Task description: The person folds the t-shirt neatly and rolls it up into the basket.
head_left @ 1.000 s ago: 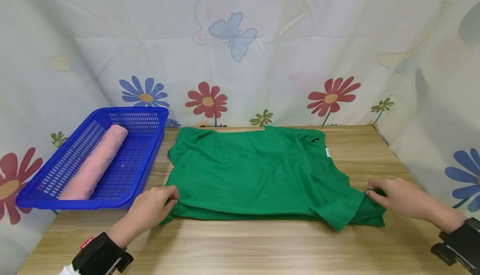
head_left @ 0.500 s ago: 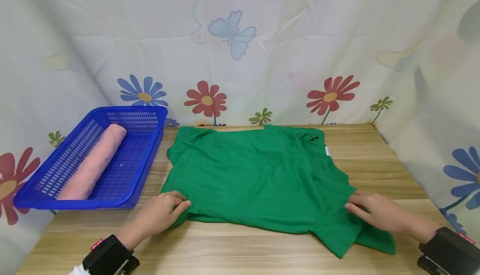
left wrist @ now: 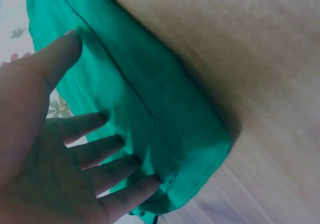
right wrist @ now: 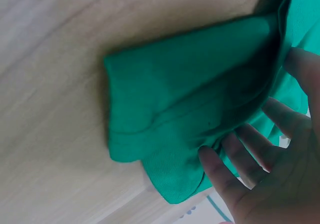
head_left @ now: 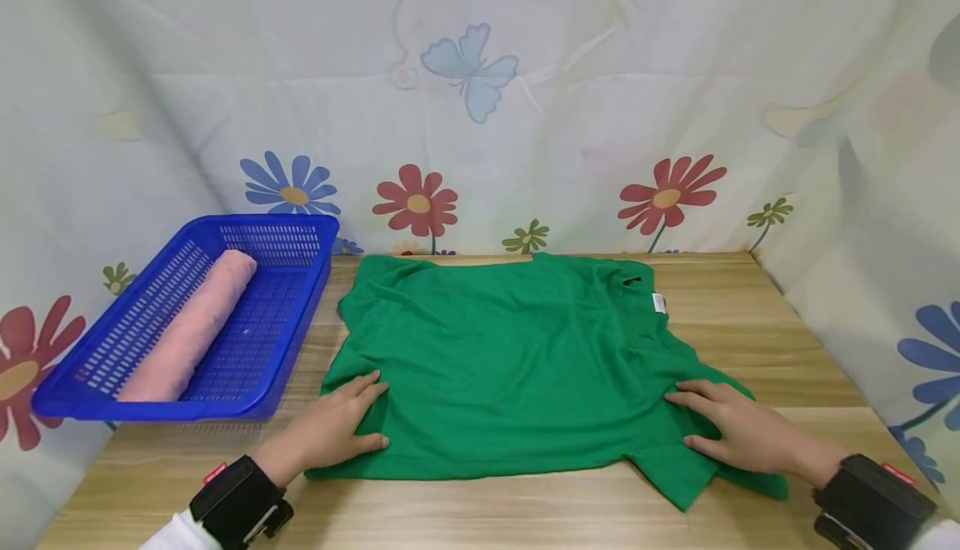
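A green T-shirt (head_left: pixel 502 358) lies spread sideways on the wooden table, with its white neck label (head_left: pixel 658 302) at the right. My left hand (head_left: pixel 341 425) rests on the shirt's near left corner, fingers spread. Stretched fingers (left wrist: pixel 112 174) touch the cloth near its stitched hem in the left wrist view. On the other side, my right hand (head_left: pixel 738 427) lies over the near sleeve (head_left: pixel 675 471) with its fingers extended. The right wrist view shows those fingertips (right wrist: pixel 215 159) against the fabric beside the sleeve. Neither hand grips the cloth.
A blue plastic basket (head_left: pixel 296 317) stands left of the shirt, holding a rolled pink cloth (head_left: pixel 195 325). Behind the wooden table (head_left: pixel 480 517) hangs a white curtain (head_left: pixel 555 133) printed with flowers and a butterfly. It also runs along both sides.
Both hands gripped the shirt's near edge earlier and have let go, fingers now spread on it. That edge has come nearer and lies flatter. The right hand has shifted left.
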`<move>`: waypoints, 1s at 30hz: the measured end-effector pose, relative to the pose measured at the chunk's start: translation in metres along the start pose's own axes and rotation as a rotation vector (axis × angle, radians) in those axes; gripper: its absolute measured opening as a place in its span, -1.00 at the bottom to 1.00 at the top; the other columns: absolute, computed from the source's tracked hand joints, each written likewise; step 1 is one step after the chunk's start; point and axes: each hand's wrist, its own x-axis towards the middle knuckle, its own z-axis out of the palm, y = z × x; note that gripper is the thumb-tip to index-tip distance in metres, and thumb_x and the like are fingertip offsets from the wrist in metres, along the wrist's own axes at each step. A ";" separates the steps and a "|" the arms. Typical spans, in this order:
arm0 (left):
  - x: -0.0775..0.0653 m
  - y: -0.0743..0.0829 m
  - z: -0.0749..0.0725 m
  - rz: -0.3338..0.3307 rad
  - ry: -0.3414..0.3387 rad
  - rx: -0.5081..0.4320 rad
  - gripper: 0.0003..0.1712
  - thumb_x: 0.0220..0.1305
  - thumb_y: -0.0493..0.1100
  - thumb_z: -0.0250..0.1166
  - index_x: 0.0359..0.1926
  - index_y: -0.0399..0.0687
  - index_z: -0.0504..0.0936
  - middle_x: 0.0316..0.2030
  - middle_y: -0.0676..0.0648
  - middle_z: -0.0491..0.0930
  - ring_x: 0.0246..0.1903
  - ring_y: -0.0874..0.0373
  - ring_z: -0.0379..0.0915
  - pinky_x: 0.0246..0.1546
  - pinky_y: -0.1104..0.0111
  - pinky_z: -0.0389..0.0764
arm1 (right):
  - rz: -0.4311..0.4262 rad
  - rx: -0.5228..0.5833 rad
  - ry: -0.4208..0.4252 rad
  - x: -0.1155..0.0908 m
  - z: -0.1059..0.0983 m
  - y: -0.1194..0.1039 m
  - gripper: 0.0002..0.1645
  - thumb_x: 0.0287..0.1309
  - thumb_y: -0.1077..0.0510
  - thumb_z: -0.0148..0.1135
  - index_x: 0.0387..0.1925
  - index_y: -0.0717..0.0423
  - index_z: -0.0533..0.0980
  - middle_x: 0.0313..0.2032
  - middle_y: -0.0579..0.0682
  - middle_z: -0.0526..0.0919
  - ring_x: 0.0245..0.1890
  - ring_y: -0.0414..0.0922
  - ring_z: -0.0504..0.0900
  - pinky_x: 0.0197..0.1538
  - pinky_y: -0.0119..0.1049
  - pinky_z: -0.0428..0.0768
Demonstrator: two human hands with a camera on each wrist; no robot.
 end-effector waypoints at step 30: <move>0.036 -0.013 0.001 -0.082 0.012 -0.038 -0.09 -0.02 0.23 0.20 0.24 -0.19 0.17 0.23 -0.27 0.11 0.14 -0.19 0.15 -0.05 -0.05 0.30 | 0.048 -0.067 0.077 0.025 0.007 0.015 -0.35 -0.11 0.00 0.28 0.04 0.20 0.38 -0.04 0.24 0.40 -0.09 0.22 0.40 -0.15 0.05 0.42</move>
